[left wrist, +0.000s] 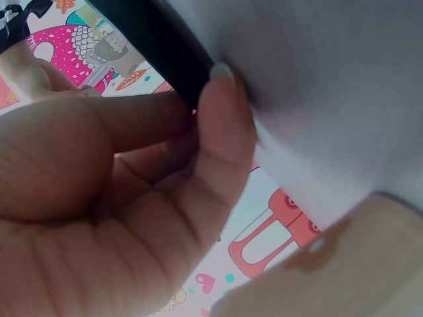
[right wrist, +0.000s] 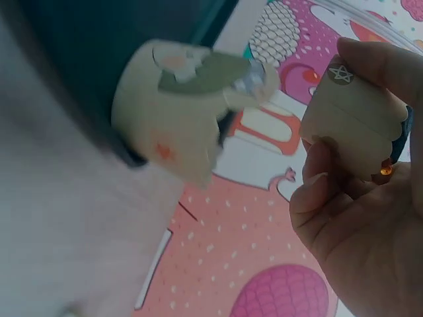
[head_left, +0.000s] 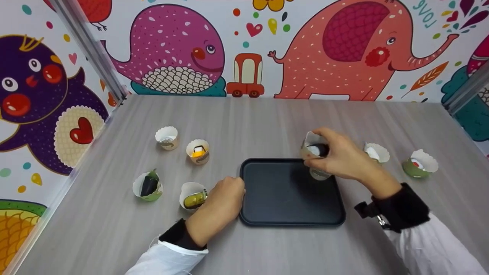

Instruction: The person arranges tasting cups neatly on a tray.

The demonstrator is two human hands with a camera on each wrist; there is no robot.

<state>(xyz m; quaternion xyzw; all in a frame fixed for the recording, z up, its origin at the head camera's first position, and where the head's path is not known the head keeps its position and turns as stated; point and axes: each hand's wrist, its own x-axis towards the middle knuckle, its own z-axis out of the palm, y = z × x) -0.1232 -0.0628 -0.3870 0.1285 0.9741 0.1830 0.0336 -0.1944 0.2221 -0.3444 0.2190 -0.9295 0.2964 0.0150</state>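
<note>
My right hand grips a small scalloped paper cup by its sides above the tray's far right corner. A dark and a white thing show inside, kind unclear. Under that hand, a second paper cup stands on the tray corner, mostly hidden in the head view. My left hand pinches the left rim of the black rectangular tray; in the left wrist view its fingers close on the dark edge. Just left of that hand is a paper cup holding a green pickle-like jar or toy.
Left on the table stand a cup with an eggplant, a cup with a yellow-orange piece and a pale-filled cup. To the right are a white-filled cup and a green cup. Cartoon-printed walls bound the table.
</note>
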